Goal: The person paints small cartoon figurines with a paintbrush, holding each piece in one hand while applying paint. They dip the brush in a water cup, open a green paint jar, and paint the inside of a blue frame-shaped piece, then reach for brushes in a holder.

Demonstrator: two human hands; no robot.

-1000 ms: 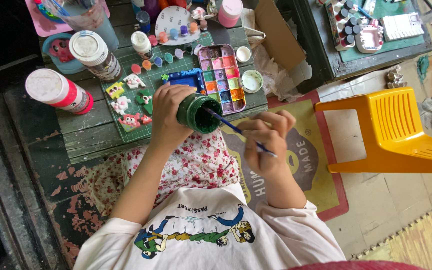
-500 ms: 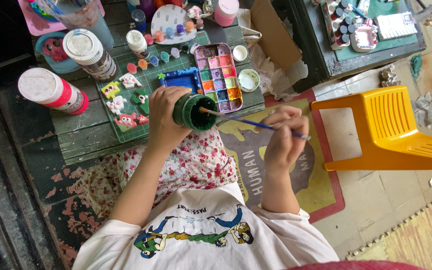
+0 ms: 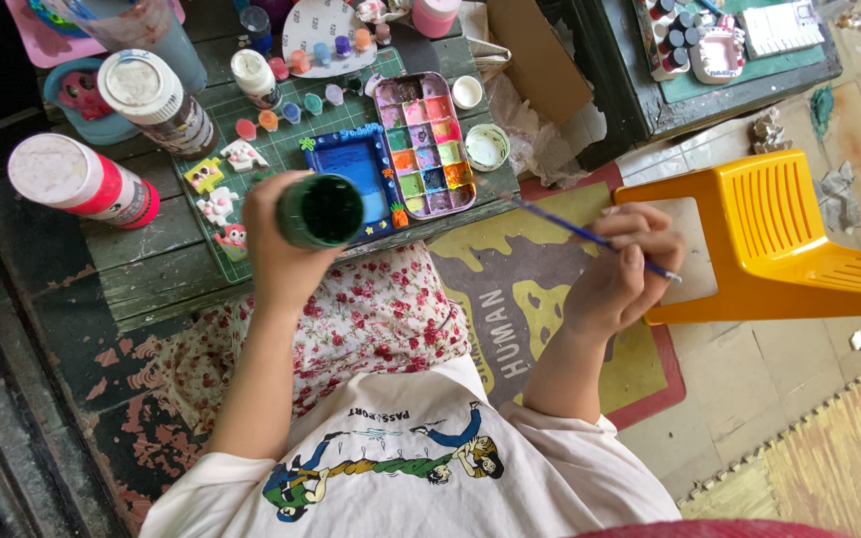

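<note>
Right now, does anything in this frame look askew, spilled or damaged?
Yes: the dark tabletop is badly worn, its paint flaking to bare patches. The left hand grips a green cup tipped on its side; nothing spills. The right hand holds a paintbrush.

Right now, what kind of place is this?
Probably a home craft or painting corner. A worn wooden table holds a paint palette, paint bottles and small painted figures. The left hand holds a green cup; the right hand holds a brush.
</note>
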